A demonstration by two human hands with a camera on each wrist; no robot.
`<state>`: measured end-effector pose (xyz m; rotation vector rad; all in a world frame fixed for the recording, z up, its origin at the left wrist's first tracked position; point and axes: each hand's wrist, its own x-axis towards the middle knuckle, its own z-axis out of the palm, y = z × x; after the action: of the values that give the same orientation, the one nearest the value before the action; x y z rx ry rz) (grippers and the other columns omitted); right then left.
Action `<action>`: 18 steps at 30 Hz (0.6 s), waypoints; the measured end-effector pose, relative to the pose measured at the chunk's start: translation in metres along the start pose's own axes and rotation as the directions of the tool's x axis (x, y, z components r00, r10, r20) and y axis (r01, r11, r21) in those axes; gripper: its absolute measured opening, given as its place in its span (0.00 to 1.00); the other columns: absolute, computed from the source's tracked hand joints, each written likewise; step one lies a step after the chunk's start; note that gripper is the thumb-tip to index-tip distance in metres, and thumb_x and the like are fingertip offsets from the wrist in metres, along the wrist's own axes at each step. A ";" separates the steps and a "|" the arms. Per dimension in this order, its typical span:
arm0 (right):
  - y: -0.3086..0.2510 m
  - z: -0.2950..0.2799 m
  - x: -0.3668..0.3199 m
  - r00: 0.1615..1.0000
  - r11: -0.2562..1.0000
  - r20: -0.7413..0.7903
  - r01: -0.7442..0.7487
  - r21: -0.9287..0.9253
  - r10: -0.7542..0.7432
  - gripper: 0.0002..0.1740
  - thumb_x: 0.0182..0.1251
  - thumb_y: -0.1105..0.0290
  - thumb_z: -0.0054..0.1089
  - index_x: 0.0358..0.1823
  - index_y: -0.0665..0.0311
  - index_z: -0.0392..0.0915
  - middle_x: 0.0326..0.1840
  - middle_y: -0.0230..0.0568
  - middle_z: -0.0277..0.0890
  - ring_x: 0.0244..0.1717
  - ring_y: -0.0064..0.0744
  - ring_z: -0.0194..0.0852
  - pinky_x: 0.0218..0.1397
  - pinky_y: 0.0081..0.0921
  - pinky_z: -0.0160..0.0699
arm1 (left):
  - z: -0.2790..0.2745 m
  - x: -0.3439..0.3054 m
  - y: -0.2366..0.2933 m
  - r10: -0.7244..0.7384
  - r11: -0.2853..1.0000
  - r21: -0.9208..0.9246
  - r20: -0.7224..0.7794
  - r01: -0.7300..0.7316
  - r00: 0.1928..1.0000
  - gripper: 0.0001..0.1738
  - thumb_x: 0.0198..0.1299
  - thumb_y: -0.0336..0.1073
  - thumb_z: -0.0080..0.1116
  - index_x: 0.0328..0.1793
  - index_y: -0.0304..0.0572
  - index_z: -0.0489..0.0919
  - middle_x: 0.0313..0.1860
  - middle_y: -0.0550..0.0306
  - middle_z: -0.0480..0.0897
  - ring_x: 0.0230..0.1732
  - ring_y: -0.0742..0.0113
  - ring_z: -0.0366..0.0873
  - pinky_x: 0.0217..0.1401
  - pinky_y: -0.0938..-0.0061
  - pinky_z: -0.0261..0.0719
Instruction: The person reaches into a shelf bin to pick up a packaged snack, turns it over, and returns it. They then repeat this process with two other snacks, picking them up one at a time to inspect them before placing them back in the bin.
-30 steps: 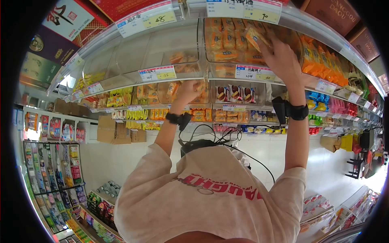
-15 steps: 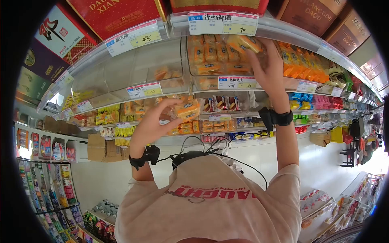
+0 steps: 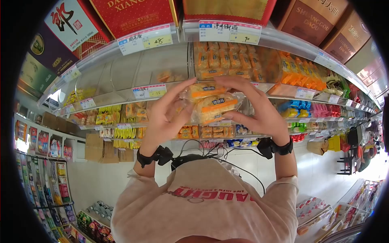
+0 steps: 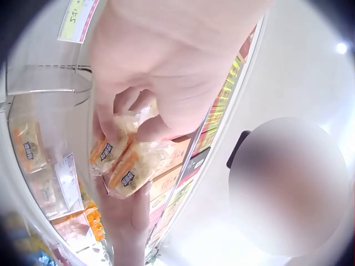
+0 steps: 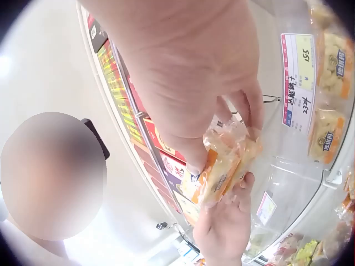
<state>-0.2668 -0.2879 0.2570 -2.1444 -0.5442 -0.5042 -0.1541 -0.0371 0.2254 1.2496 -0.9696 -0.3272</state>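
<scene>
Two snack packets in clear wrappers with orange bands are held between the hands, in front of the shelves. The nearer packet overlaps the farther packet in the head view. My left hand holds them at their left end, its thumb and fingers bent around the wrappers. From the other end my right hand grips them, thumb on the near side and fingers over the top. In the left wrist view both packets lie side by side, labels showing, with the right hand beyond them.
Behind the hands, a clear bin holds rows of similar orange packets. Left of it is a mostly bare clear bin with a few packets. Price tags line the shelf edges, and boxes stand on top. Cables hang below the hands.
My right hand has come down and left out of the upper bin with a packet. My left hand has risen from a lower bin with another packet, and the two hands have met.
</scene>
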 end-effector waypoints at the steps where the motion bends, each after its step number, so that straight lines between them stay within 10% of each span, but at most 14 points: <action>1: 0.001 -0.002 0.000 1.000 1.000 -0.011 0.006 -0.010 -0.006 0.36 0.65 0.67 0.79 0.74 0.62 0.76 0.79 0.50 0.73 0.76 0.56 0.73 0.78 0.46 0.73 | 0.001 0.000 -0.004 0.012 0.998 -0.066 0.014 -0.011 1.000 0.36 0.71 0.18 0.61 0.85 0.34 0.69 0.82 0.47 0.71 0.79 0.62 0.72 0.77 0.65 0.76; 4: 0.003 -0.004 -0.001 0.999 0.993 -0.005 0.039 -0.108 -0.040 0.38 0.65 0.68 0.79 0.76 0.62 0.74 0.78 0.50 0.72 0.76 0.56 0.72 0.78 0.45 0.75 | 0.001 0.003 -0.007 0.029 0.969 -0.249 0.094 -0.005 0.995 0.43 0.66 0.21 0.70 0.86 0.35 0.65 0.82 0.47 0.71 0.80 0.60 0.71 0.77 0.63 0.76; 8: 0.009 -0.004 -0.008 0.999 0.992 -0.001 0.043 -0.115 -0.043 0.42 0.62 0.65 0.82 0.77 0.62 0.73 0.77 0.50 0.72 0.76 0.56 0.72 0.79 0.47 0.73 | 0.012 0.007 -0.007 0.007 0.996 0.086 0.062 -0.013 0.998 0.55 0.53 0.25 0.84 0.86 0.37 0.66 0.80 0.48 0.72 0.80 0.58 0.72 0.79 0.61 0.75; 18: 0.001 -0.024 -0.018 0.992 0.990 0.062 -0.107 -0.097 0.113 0.50 0.54 0.62 0.86 0.78 0.67 0.72 0.72 0.53 0.76 0.71 0.53 0.76 0.75 0.43 0.75 | 0.017 0.022 -0.010 -0.103 0.987 0.139 0.148 0.082 0.984 0.54 0.57 0.34 0.84 0.87 0.41 0.63 0.78 0.45 0.76 0.81 0.54 0.72 0.80 0.58 0.74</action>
<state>-0.2851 -0.3117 0.2608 -2.2733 -0.4435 -0.4045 -0.1517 -0.0670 0.2255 1.4088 -1.0815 -0.4443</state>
